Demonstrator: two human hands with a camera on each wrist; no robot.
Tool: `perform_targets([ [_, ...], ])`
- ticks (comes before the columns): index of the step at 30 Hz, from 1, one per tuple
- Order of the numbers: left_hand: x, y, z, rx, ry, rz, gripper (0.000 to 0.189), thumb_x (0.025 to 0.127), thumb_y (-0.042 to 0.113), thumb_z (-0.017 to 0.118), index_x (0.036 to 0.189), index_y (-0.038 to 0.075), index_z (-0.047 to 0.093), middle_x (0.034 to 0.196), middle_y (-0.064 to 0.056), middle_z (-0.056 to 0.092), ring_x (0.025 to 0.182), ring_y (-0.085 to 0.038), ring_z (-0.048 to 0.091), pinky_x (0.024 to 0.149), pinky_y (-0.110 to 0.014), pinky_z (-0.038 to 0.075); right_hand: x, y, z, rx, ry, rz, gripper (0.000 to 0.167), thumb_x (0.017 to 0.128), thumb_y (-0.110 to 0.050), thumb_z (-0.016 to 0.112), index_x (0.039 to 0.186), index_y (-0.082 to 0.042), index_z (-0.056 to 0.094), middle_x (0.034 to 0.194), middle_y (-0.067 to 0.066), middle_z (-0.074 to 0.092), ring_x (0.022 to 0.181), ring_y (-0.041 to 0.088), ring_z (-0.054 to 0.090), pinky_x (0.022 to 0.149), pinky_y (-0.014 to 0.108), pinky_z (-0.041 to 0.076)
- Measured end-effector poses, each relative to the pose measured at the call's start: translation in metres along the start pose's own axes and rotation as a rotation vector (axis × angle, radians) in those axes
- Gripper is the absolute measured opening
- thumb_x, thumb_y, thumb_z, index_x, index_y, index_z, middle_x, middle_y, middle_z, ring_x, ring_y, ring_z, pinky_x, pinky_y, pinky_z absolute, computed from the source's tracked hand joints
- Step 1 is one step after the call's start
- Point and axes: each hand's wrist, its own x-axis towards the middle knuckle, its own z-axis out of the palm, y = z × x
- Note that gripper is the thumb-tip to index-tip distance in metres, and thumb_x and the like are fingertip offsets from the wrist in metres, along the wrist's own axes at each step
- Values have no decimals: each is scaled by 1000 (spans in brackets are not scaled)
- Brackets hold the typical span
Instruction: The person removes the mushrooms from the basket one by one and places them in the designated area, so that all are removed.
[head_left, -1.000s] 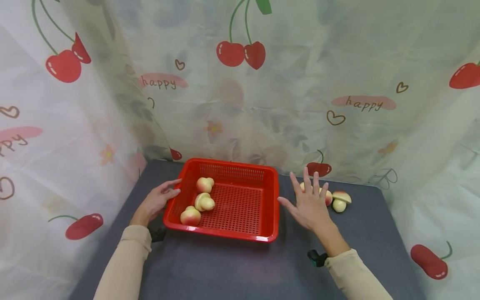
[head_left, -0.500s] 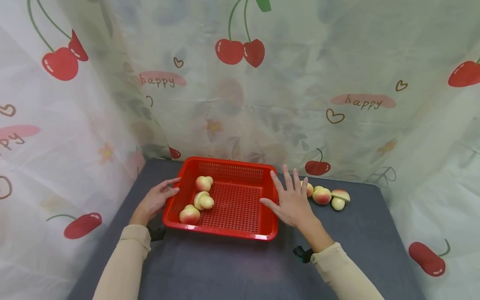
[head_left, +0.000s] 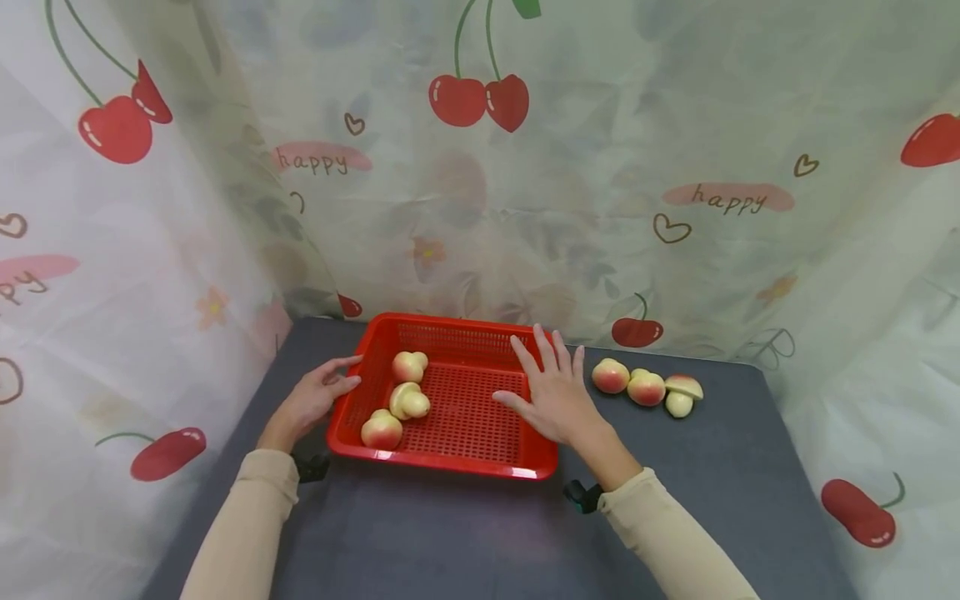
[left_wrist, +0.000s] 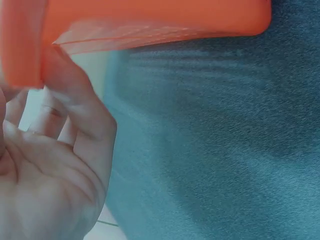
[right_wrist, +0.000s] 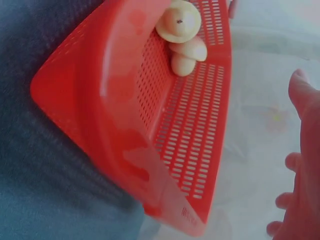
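A red plastic basket [head_left: 480,421] with slotted walls stands on the dark table. Three toy mushrooms lie along its left side: one toward the back [head_left: 409,367], one in the middle [head_left: 409,402] and one toward the front [head_left: 382,430]. At the left rim, my left hand [head_left: 311,404] grips the basket's edge; the left wrist view shows a finger tucked under the rim [left_wrist: 22,50]. My right hand [head_left: 558,400] hovers over the right rim with its fingers spread, holding nothing. In the right wrist view, its fingertips are apart from the basket.
To the right of the basket, three more toy mushrooms sit in a row on the table [head_left: 720,483]: a left one [head_left: 611,376], a middle one [head_left: 646,387] and a right one [head_left: 682,396]. A cherry-print curtain [head_left: 570,208] hangs behind and at both sides.
My right hand has moved left from above the mushrooms on the table to above the basket's right rim, uncovering them. My left hand and the basket have stayed put.
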Motion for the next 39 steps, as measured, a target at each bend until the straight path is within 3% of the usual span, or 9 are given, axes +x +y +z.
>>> perform_targets([
  [5,4,-3,-5,6,-35,21,58,104,32,59,157,20,37,126,-25,61,104,-32,74,85,-47,63,10,-1,0,-21,-20,3,94,93,-77,45,165,-27,12,174,11,1,159,42,0,123,74,1],
  [17,1,-2,-8,-12,-17,-12,58,103,35,60,156,22,39,121,-21,61,98,-28,73,82,-47,64,37,-18,-7,48,-68,-66,93,93,-77,46,165,-30,12,173,11,4,160,41,4,124,72,6],
  [26,1,-3,-5,-53,-35,-8,58,106,27,55,159,22,33,125,-23,60,104,-34,72,84,-48,63,54,-33,-3,155,-178,-133,93,92,-75,50,165,-31,12,173,7,6,160,36,8,128,62,15],
  [32,3,-7,-6,-81,-47,-11,57,106,25,53,158,25,32,129,-22,56,109,-34,69,87,-48,63,67,-43,7,230,-264,-129,95,90,-75,54,165,-34,11,174,4,5,160,35,9,123,61,29],
  [39,3,-5,-3,-111,-43,-49,59,104,25,58,158,29,34,128,-18,58,112,-32,69,90,-49,62,82,-49,19,267,-322,-152,96,90,-72,58,165,-34,12,173,3,6,160,38,10,123,62,30],
])
